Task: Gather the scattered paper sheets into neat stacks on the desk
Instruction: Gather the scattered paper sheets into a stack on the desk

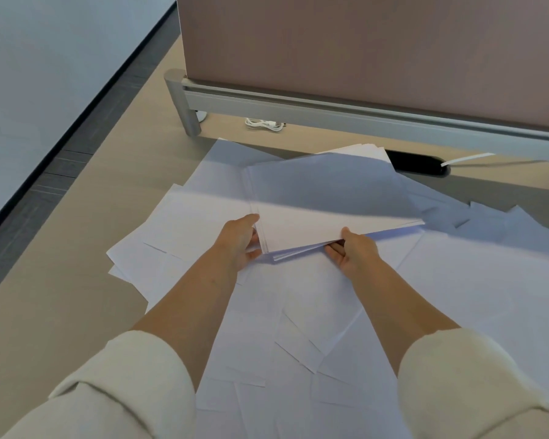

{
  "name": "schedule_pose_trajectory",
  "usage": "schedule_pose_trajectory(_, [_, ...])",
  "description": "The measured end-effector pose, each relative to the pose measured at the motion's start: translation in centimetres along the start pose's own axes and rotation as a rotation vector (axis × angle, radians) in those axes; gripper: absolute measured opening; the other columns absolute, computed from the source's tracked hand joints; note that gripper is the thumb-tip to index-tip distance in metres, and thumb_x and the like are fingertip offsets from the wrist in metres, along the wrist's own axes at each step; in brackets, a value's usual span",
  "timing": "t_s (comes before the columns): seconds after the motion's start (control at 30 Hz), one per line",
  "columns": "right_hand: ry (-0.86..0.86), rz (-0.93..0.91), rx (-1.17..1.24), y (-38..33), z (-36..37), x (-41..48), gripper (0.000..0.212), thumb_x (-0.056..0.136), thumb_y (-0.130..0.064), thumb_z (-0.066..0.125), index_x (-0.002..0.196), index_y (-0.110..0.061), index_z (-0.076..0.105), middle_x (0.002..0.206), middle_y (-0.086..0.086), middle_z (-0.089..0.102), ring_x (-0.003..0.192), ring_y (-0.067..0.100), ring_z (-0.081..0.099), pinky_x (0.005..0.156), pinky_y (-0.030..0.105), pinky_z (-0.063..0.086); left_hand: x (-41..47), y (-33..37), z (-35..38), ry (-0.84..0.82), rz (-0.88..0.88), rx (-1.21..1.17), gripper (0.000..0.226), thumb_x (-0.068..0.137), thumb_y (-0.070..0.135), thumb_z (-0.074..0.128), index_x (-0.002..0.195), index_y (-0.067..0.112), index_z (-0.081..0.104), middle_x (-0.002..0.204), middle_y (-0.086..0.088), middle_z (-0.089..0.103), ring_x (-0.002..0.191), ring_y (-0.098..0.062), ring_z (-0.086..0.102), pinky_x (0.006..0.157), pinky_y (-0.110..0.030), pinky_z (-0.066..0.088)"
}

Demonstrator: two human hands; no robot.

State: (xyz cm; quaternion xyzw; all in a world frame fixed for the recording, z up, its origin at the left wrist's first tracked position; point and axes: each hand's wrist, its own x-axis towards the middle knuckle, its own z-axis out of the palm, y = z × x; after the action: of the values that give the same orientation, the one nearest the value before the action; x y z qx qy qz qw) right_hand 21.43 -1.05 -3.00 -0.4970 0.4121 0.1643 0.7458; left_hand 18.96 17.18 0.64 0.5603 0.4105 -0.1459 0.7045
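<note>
Head view: left hand [238,245] and right hand [355,251] pinch the paper stack [324,210] by its near corners.
Light, floppy and slippery, it likely fans out; best held firmly at opposite edges.

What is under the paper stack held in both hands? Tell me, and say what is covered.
Under the stack, gripped by the left hand and right hand, lie loose sheets overlapping on the desk. What it covers farther back cannot be seen.
</note>
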Motion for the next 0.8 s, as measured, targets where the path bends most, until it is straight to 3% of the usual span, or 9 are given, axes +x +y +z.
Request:
schedule_pose_trajectory(0.1, [-0.030,0.035,0.065,-0.3,-0.1,-0.1,0.032,0.099,-0.014,0.045,0.128,0.000,0.048,0.101,0.012,0.063,0.068,0.019,0.060,0.038,0.023,0.052,0.5,-0.2,0.2,0.000,0.008,0.009,0.022,0.095,0.020,0.049,0.107,0.004,0.057,0.080,-0.005,0.059,0.064,-0.015,0.053,0.052,-0.022,0.045])
schedule_pose_trajectory(0.23, [-0.060,0.072,0.039,-0.5,-0.5,-0.5,0.029,0.099,-0.017,0.045,0.124,-0.002,0.050,0.117,0.016,0.062,0.067,0.021,0.061,0.041,0.024,0.053,0.9,-0.6,1.0,0.033,0.029,0.116,0.033,0.094,0.020,0.054,0.121,0.002,0.054,0.103,-0.011,0.059,0.088,-0.024,0.056,0.059,-0.027,0.047])
schedule_pose_trajectory(0.3, [-0.098,0.086,-0.080,-0.6,-1.0,-0.9,0.026,0.100,-0.024,0.044,0.111,-0.001,0.052,0.101,0.017,0.066,0.058,0.022,0.066,0.042,0.024,0.053,1.1,-0.9,1.4,0.023,0.057,0.155,0.033,0.094,0.015,0.055,0.123,0.002,0.051,0.111,-0.013,0.059,0.091,-0.025,0.056,0.057,-0.029,0.048])
schedule_pose_trajectory(0.37, [-0.169,0.123,-0.214,-0.9,-1.7,-1.3,0.037,0.098,-0.034,0.046,0.097,0.002,0.056,0.084,0.016,0.066,0.048,0.019,0.068,0.044,0.023,0.055,1.2,-1.3,1.8,0.026,0.092,0.155,0.037,0.093,0.009,0.055,0.129,0.006,0.045,0.122,-0.009,0.057,0.094,-0.024,0.055,0.054,-0.029,0.047])
schedule_pose_trajectory(0.47, [-0.264,0.145,-0.277,-1.1,-2.7,-1.7,0.039,0.093,-0.040,0.053,0.091,-0.001,0.059,0.085,0.015,0.068,0.057,0.019,0.071,0.054,0.025,0.058,0.6,-2.1,2.2,-0.005,0.110,0.037,0.048,0.091,-0.001,0.052,0.134,0.015,0.037,0.116,-0.004,0.053,0.091,-0.022,0.056,0.058,-0.029,0.048])
schedule_pose_trajectory(0.6, [-0.283,-0.031,0.021,-0.7,-2.2,-2.0,0.021,0.097,-0.015,0.049,0.115,-0.007,0.053,0.089,0.009,0.063,0.065,0.017,0.068,0.051,0.026,0.058,-1.2,-3.2,1.6,-0.101,0.115,-0.030,0.057,0.089,-0.008,0.048,0.134,0.023,0.033,0.107,-0.002,0.056,0.080,-0.015,0.057,0.057,-0.025,0.052])
schedule_pose_trajectory(0.7, [-0.268,-0.152,0.090,-0.1,-1.8,-2.7,0.032,0.098,-0.001,0.040,0.125,-0.017,0.046,0.098,0.000,0.062,0.083,0.015,0.062,0.053,0.023,0.057,-2.4,-4.4,0.2,-0.191,0.173,0.014,0.061,0.089,-0.011,0.047,0.135,0.025,0.030,0.108,0.001,0.056,0.090,-0.015,0.059,0.065,-0.028,0.057])
schedule_pose_trajectory(0.8, [-0.319,-0.212,-0.011,1.0,-1.4,-3.3,0.037,0.098,0.000,0.038,0.126,-0.024,0.043,0.107,-0.004,0.061,0.091,0.013,0.061,0.061,0.024,0.057,-3.3,-5.6,-1.7,-0.214,0.261,0.032,0.062,0.088,-0.011,0.050,0.133,0.027,0.030,0.120,0.000,0.054,0.103,-0.017,0.057,0.076,-0.034,0.056])
